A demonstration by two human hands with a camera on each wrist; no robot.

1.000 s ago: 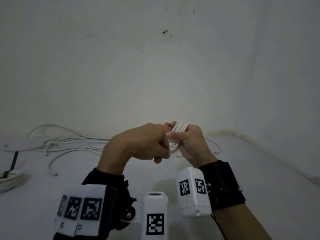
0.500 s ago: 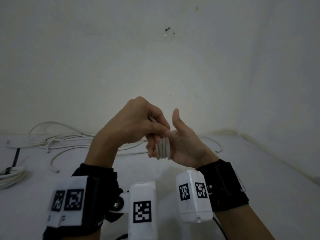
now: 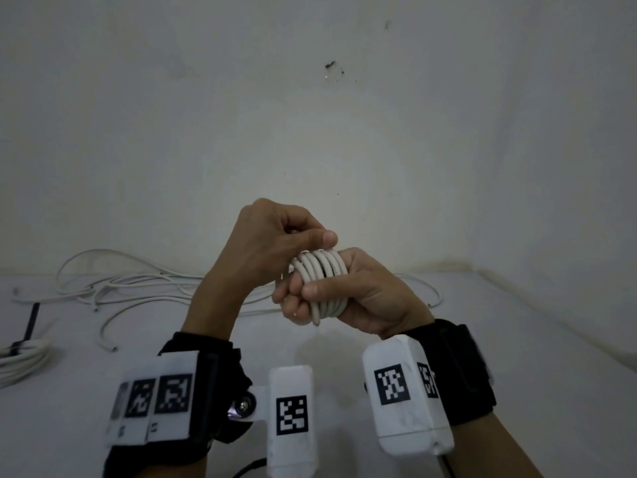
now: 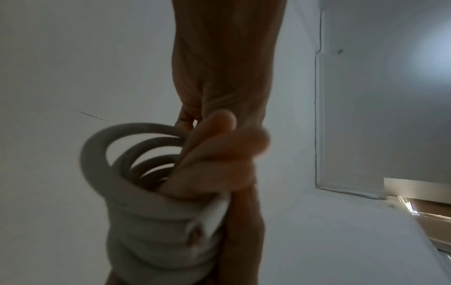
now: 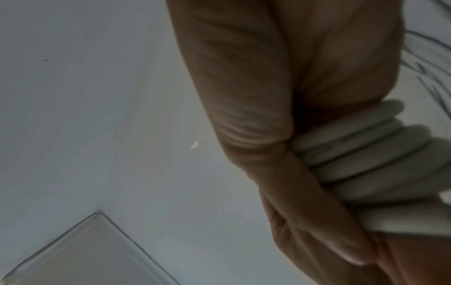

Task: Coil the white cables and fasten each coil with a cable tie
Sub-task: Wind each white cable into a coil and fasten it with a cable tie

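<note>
Held up between both hands above the bench, the coil (image 3: 322, 274) looks light but springy, so with the right hand (image 3: 358, 298) clamped around its turns and the left hand (image 3: 275, 236) pinching the top, I'd keep that grip across all loops.

Loose white cables (image 3: 144, 284) lie in a tangle along the back edge of the white floor (image 3: 517, 357), by the wall (image 3: 310, 132), so a hand going there would bump them. A tied cable bundle (image 3: 20, 360) with a black tie (image 3: 29, 326) sits at the left edge and blocks that side. The floor on the right, up to the right wall, is open, and so is the space under both hands, which are held up off the floor.
</note>
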